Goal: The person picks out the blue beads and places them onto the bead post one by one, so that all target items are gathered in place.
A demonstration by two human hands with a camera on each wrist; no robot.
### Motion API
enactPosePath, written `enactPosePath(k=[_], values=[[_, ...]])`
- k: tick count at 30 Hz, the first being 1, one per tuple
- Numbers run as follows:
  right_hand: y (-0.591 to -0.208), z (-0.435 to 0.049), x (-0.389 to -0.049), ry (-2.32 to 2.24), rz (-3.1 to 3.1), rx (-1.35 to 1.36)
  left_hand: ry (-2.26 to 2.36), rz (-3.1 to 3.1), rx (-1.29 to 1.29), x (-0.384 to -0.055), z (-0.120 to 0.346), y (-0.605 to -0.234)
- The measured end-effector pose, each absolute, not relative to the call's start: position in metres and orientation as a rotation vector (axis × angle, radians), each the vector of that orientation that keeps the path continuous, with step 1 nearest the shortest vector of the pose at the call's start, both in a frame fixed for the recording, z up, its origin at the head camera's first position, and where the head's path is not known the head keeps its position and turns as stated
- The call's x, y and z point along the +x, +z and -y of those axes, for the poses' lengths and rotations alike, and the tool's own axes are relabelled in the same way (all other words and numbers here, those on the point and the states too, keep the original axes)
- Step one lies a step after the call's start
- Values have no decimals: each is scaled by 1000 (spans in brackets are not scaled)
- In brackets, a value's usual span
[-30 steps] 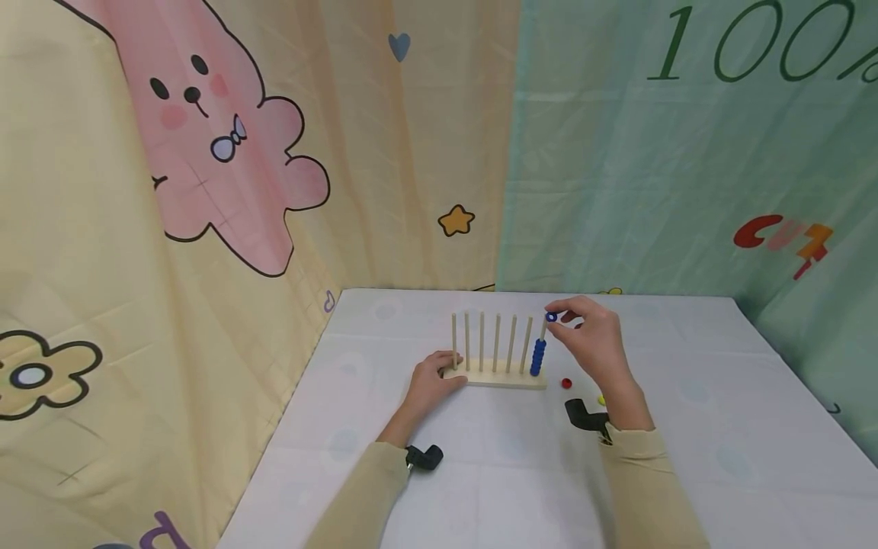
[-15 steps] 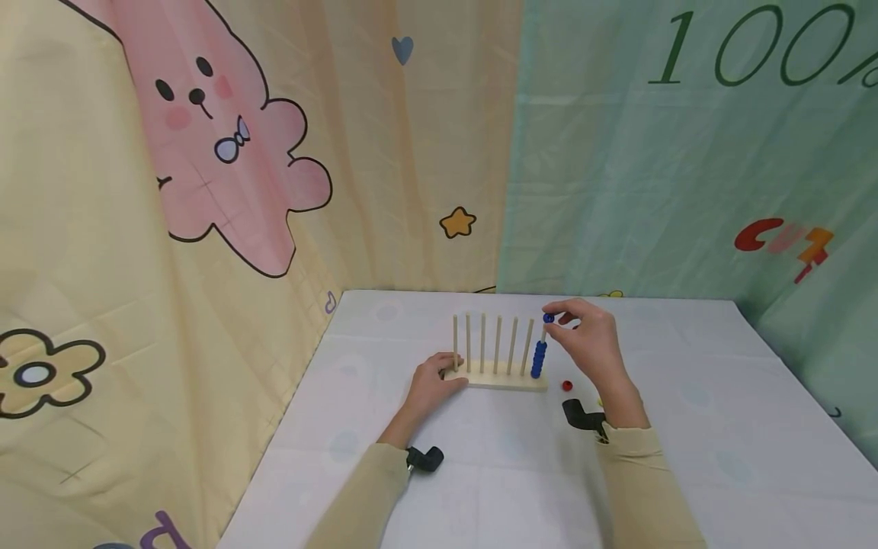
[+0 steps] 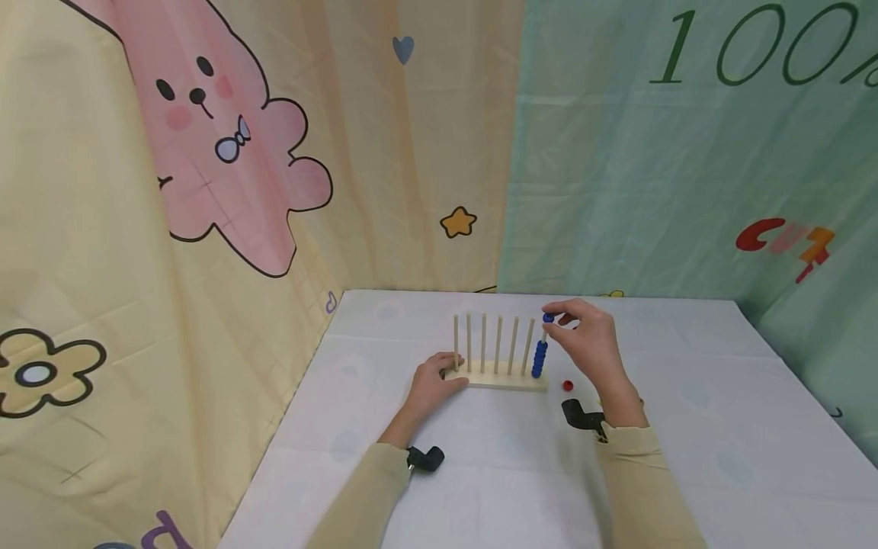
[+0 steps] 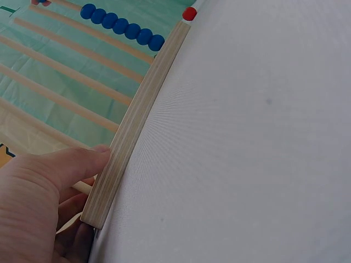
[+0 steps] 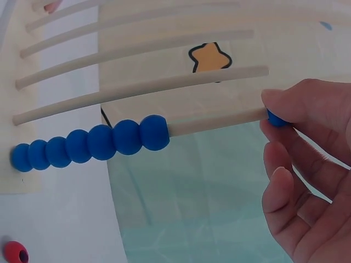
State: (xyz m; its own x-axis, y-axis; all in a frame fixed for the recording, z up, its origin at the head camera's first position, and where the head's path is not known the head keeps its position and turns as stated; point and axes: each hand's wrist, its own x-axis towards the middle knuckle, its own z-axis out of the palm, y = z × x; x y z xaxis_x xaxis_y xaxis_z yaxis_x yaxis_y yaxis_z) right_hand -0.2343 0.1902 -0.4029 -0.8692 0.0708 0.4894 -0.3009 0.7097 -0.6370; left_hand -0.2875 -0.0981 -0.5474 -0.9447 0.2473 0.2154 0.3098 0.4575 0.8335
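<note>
A pale wooden peg stand (image 3: 497, 379) with several upright pegs is on the table. My left hand (image 3: 434, 385) grips the left end of its base; in the left wrist view the thumb (image 4: 82, 164) lies along the base edge. Several blue beads (image 5: 101, 142) are stacked on the rightmost peg, from the base upward. At that peg's tip, my right hand (image 3: 591, 339) pinches another blue bead (image 5: 278, 118) between thumb and index finger. The bead is at the peg's end, mostly covered by the fingers. The other pegs carry no beads.
A red bead (image 3: 568, 386) lies on the white-covered table (image 3: 494, 473), just right of the stand's base. My right wrist hides part of the table there. Printed curtains (image 3: 425, 152) stand behind and beside the table.
My right hand has shifted slightly left, and the bead it pinches has turned and come to the peg's tip. My left hand has stayed on the base.
</note>
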Motion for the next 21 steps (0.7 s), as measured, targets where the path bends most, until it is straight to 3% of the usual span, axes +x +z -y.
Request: enactPosePath(k=[21], values=[[-409, -189, -233, 1080, 2485, 114, -1536, 2619, -506, -289, 98, -548]])
